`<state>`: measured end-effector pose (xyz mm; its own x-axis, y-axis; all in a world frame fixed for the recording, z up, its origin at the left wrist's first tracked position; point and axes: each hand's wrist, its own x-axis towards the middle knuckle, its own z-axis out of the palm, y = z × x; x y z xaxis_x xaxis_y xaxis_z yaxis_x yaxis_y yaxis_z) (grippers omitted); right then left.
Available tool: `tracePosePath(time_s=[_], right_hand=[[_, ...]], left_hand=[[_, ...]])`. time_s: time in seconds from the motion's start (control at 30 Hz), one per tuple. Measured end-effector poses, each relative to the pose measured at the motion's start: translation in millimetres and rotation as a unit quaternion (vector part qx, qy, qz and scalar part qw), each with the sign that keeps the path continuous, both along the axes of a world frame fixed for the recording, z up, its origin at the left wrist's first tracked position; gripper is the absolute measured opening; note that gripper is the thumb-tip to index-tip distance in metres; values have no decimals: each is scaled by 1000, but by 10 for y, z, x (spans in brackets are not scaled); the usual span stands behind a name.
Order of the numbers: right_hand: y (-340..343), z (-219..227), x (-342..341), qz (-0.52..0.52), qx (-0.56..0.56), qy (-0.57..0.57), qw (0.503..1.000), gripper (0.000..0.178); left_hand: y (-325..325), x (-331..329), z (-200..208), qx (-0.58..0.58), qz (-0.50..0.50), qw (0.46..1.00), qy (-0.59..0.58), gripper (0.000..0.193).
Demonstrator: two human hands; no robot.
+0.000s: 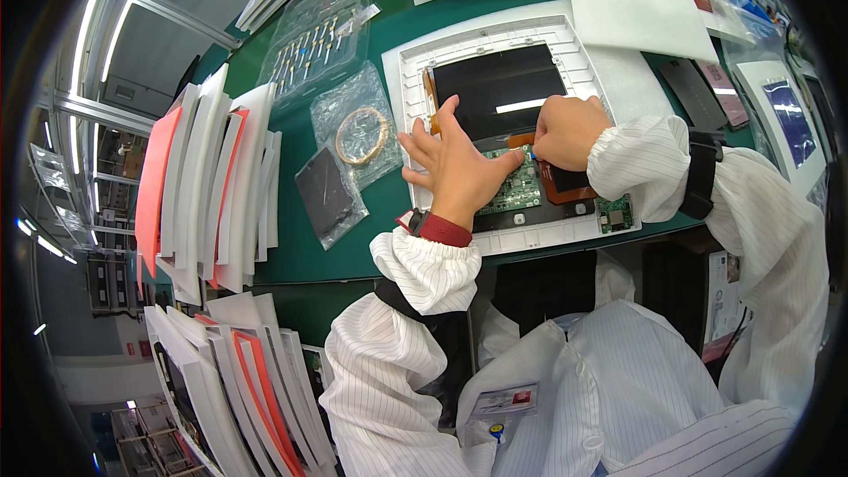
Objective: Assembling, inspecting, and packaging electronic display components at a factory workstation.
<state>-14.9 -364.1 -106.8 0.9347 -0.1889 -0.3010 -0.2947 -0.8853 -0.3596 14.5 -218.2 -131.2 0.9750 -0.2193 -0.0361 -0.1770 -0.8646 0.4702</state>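
On the green bench (296, 256) before us, the white housing (576, 62) lies on a pale foam sheet (634, 88), its dark display panel (503, 84) and green circuit board (519, 190) facing up. We judge the housing light and stiff, best held by its rim; the glossy panel looks slippery and fragile, the brown ribbon cable (521, 140) easily creased. Our left hand (458, 172) spreads wide, thumb reaching to the board's upper edge; our right hand (570, 132) curls knuckles-up beside it, and we cannot tell whether its fingertips pinch anything.

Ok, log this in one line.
left hand: thumb over green circuit board | right hand: curled beside orange ribbon | black screen: in white frame
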Motion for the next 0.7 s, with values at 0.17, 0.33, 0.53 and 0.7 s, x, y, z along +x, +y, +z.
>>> tracePosePath(time_s=[0.17,0.33,0.53,0.7], right_hand=[[-11,3,-51,-22,-32,5,999,12],[41,-51,-14,-24,-16,3,1000,12],[25,16,-45,-22,-32,-7,999,12],[-46,82,-15,-2,-32,1,999,13]], left_hand=[[-27,-6,-8,-14,-11,1000,-6,99],[16,17,-18,1,1,1000,-6,98],[-19,-3,-18,-21,-4,1000,5,96],[38,2,-31,-19,-10,1000,-8,95]])
